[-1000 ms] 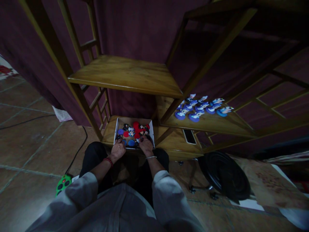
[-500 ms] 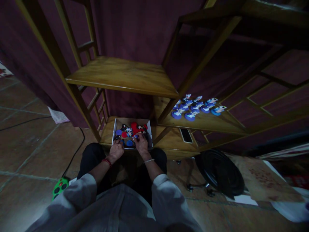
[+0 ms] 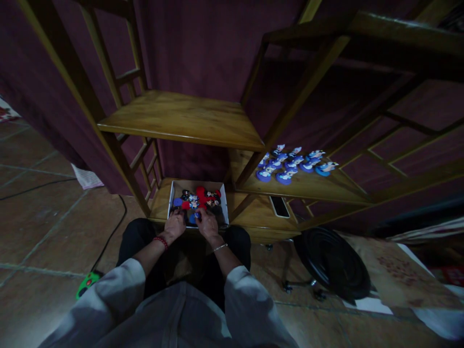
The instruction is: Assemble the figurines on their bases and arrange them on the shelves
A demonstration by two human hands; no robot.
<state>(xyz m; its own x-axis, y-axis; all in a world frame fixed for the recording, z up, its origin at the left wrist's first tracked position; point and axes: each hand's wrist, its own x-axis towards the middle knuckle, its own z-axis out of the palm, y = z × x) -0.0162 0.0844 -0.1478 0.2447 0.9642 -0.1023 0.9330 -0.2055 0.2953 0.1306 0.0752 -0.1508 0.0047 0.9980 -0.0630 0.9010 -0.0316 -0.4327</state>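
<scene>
Behind everything hangs a dark purple curtain (image 3: 195, 53), and in front of it stands the yellow-brown wooden shelf unit (image 3: 181, 116) with open lattice sides. To my right, on the tiled floor (image 3: 54, 232), is a black round-seated stool (image 3: 331, 263) on a wheeled base. On the lowest board, right before my knees, sits a shallow white-walled cardboard box (image 3: 225, 208).

Both my hands are at its near side. My left grip (image 3: 175, 224) reaches over the near left corner, fingers bent down inside; I cannot tell whether they close on anything. My right grip (image 3: 208, 224) is pinched together on a small dark-blue piece (image 3: 197, 215), held low over the near middle of the box.

A flat black rectangular phone (image 3: 280, 207) lies on the board right of the box. Above it, white-and-blue figurines (image 3: 293, 162) on round bases stand grouped on the right shelf. Inside the box, beyond my fingers, lie bright red pieces (image 3: 200, 193), black-topped figurines (image 3: 212, 203) and, at the left, a flat round violet-blue base (image 3: 177, 202).
</scene>
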